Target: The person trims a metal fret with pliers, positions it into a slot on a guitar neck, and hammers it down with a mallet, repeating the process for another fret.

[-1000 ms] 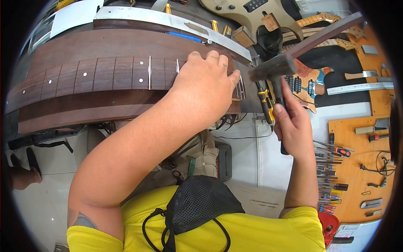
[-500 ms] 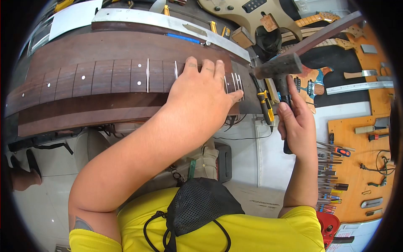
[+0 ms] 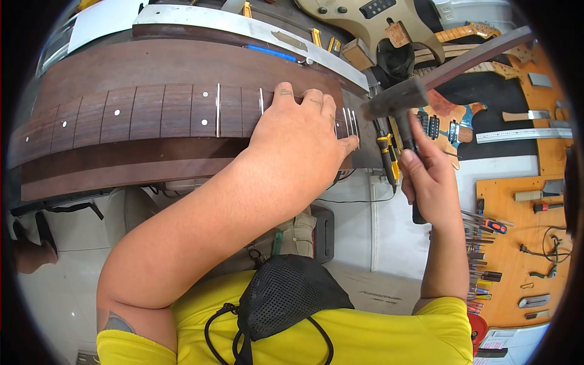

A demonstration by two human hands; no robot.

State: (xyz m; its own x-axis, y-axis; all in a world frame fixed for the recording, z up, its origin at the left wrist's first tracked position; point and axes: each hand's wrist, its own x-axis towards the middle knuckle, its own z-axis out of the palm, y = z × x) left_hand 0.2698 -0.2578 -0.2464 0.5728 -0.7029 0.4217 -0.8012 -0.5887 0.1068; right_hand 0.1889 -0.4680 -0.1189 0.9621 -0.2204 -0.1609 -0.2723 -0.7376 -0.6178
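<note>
A dark wooden fretboard (image 3: 140, 118) with round white dots and thin slots lies along a brown board (image 3: 121, 67). Silvery fret wires stand across it on both sides of my left hand (image 3: 298, 134). That hand rests palm down over the fretboard's right part, fingers spread, its thumb near the last frets at the right end. My right hand (image 3: 431, 176) is wrapped round the black handle of a hammer (image 3: 398, 100). The hammer's dark head hangs just right of the fretboard's end, slightly blurred.
Behind the fretboard lies a long metal straightedge (image 3: 243, 29) beside a blue pen (image 3: 272, 53). Yellow-black cutters (image 3: 387, 155) sit right of the board. Guitar bodies (image 3: 447, 125), a steel ruler (image 3: 529, 135) and a wooden tool panel (image 3: 517, 243) are farther right.
The hammer head has shifted slightly left, toward the fretboard's right end. My left hand and the fretboard's right part appear slightly farther right in the view.
</note>
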